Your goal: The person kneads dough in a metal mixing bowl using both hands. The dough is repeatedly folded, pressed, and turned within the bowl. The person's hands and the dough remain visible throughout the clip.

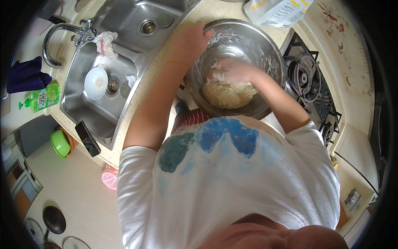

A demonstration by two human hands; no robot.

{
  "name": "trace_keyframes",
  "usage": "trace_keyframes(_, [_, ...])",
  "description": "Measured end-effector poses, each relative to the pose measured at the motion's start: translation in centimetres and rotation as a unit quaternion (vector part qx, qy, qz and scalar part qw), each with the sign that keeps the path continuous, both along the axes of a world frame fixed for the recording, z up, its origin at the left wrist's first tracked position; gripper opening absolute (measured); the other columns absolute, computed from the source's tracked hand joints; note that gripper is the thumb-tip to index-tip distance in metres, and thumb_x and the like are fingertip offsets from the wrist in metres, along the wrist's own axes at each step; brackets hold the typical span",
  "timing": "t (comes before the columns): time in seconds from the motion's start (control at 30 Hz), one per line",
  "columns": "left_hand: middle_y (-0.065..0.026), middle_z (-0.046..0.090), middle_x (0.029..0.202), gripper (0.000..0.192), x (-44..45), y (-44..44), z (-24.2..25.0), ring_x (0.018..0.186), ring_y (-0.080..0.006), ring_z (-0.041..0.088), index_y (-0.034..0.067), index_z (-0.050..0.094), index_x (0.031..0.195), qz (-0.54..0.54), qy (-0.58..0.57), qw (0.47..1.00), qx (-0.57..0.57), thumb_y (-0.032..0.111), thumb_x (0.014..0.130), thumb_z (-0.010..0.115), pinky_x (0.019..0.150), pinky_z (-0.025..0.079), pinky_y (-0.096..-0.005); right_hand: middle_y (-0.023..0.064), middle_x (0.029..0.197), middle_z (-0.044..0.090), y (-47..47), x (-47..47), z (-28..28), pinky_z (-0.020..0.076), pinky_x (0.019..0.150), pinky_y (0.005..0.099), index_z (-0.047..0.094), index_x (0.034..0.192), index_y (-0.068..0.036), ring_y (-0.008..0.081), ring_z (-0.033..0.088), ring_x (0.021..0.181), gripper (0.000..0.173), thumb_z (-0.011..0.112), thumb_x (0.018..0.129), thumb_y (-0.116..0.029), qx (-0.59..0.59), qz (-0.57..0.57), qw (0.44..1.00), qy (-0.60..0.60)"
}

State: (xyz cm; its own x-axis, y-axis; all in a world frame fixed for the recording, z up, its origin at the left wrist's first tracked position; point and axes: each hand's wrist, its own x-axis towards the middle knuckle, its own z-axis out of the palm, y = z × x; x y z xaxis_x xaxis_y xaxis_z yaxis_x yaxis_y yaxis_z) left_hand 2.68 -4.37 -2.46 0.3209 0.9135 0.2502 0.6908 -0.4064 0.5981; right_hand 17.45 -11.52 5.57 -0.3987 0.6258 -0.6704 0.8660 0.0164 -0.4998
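Observation:
A large stainless steel mixing bowl [273, 59] stands on the counter close in front of me, its inner wall smeared with flour and dough residue. My left hand [194, 40], blurred, grips the bowl's rim at the upper left, with the thumb over the edge. Inside the bowl lies a pale lump of dough [230, 96], towards my body. My right hand [231, 70] reaches in from the right and is on the far side of the lump, its fingers curled against the dough and coated with it. The fingertips are blurred and partly hidden.
Left of the bowl is a double steel sink [93, 119] with a white bowl [96, 83], a cloth [106, 44] and a faucet [51, 37]. A phone [87, 138] lies at the counter's edge. A gas stove [303, 76] stands right, a flour-like bag [276, 12] beyond the bowl.

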Motion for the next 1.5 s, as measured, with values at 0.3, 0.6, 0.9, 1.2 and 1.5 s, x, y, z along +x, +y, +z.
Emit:
trace_keyframes(0.3, [-0.0178,0.063,0.083,0.036,1.7,-1.0,2.9,0.081,-0.0389,0.059,0.005,0.055,0.092,-0.028,0.069,0.995,-0.066,0.041,0.089,0.051,0.068,0.046,-0.0475,0.0125,0.130,0.051,-8.8,6.8,1.4,0.0347,0.105,0.0405,0.059,0.120,-0.013,0.0296,0.044,0.123,0.036,0.061,0.085,-0.022,0.168,-0.004,0.983,0.072])
trace_keyframes(0.6, [-0.0191,0.063,0.081,0.034,1.9,-1.1,3.4,0.078,-0.0394,0.060,0.004,0.056,0.093,-0.025,0.057,0.993,-0.096,0.038,0.089,0.052,0.068,0.047,-0.0482,0.0135,0.130,0.046,-6.4,4.0,-4.9,0.0310,0.102,0.0483,0.048,0.128,-0.009,0.0353,0.041,0.123,0.058,0.067,0.073,-0.016,0.323,0.095,0.941,0.009])
trace_keyframes(0.9, [-0.0183,0.064,0.083,0.031,0.9,-0.9,3.9,0.079,-0.0384,0.061,0.004,0.054,0.099,-0.023,0.060,0.990,-0.126,0.034,0.089,0.052,0.069,0.048,-0.0488,0.0221,0.109,0.058,0.9,1.3,-7.9,0.0421,0.091,0.0433,0.055,0.113,-0.003,0.0370,0.055,0.104,0.031,0.057,0.083,-0.009,0.300,-0.114,0.943,-0.088])
trace_keyframes(1.2, [-0.0182,0.064,0.087,0.029,-0.3,-2.0,3.8,0.083,-0.0385,0.061,0.006,0.053,0.097,0.053,0.063,0.993,-0.088,0.034,0.089,0.052,0.070,0.048,-0.0487,0.0126,0.134,0.049,3.3,4.4,-3.9,0.0450,0.091,0.0338,0.046,0.134,-0.013,0.0225,0.051,0.115,0.072,0.068,0.067,0.001,0.095,-0.099,0.974,0.178])
trace_keyframes(1.5, [-0.0160,0.066,0.084,0.027,-1.6,-1.8,3.9,0.082,-0.0366,0.063,0.009,0.052,0.095,0.128,0.099,0.982,-0.099,0.035,0.087,0.054,0.071,0.050,-0.0473,0.0086,0.140,0.043,-1.5,5.0,-2.1,0.0302,0.110,0.0416,0.060,0.120,-0.017,0.0281,0.037,0.131,0.060,0.073,0.064,0.001,0.398,-0.128,0.875,0.244])
